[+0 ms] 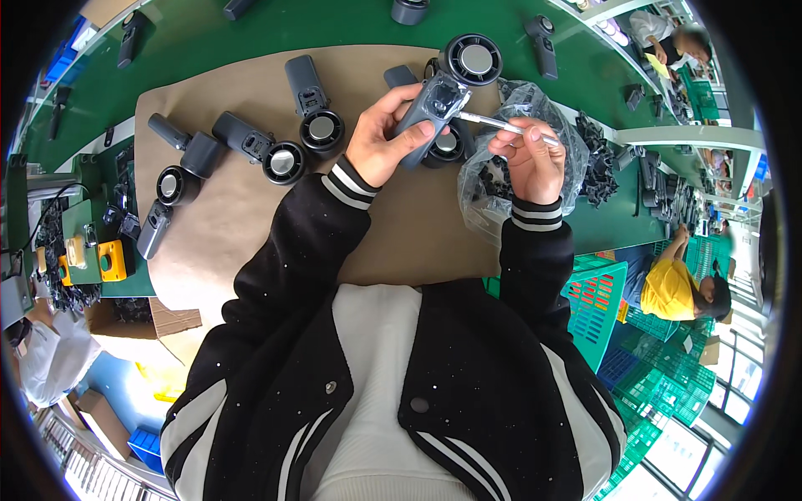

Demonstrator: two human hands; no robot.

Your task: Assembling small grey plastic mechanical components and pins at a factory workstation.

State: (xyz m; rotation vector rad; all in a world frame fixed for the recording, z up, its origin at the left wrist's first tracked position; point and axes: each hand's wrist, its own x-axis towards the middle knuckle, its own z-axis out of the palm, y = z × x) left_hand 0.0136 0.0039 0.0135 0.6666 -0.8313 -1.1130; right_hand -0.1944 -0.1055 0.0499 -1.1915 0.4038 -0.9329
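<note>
A grey handheld fan (438,98) is gripped by its handle in my left hand (378,138), its round head tilted up and away from me. My right hand (535,163) pinches a slim silver, pen-like tool (491,123), whose tip meets the side of the fan's handle near a glossy dark patch. Whether the tip touches or goes in, I cannot tell. Beneath my right hand lies a clear plastic bag (479,207) with small black parts inside. Another fan (446,145) lies partly hidden behind my left hand. Left of that hand rest several more fans (284,162).
Brown paper (418,242) covers the middle of the green table (351,25). Small black parts (595,163) are heaped right of the bag. A yellow button box (111,260) stands at the left; a green crate (597,309) is at my right. Other people work farther right.
</note>
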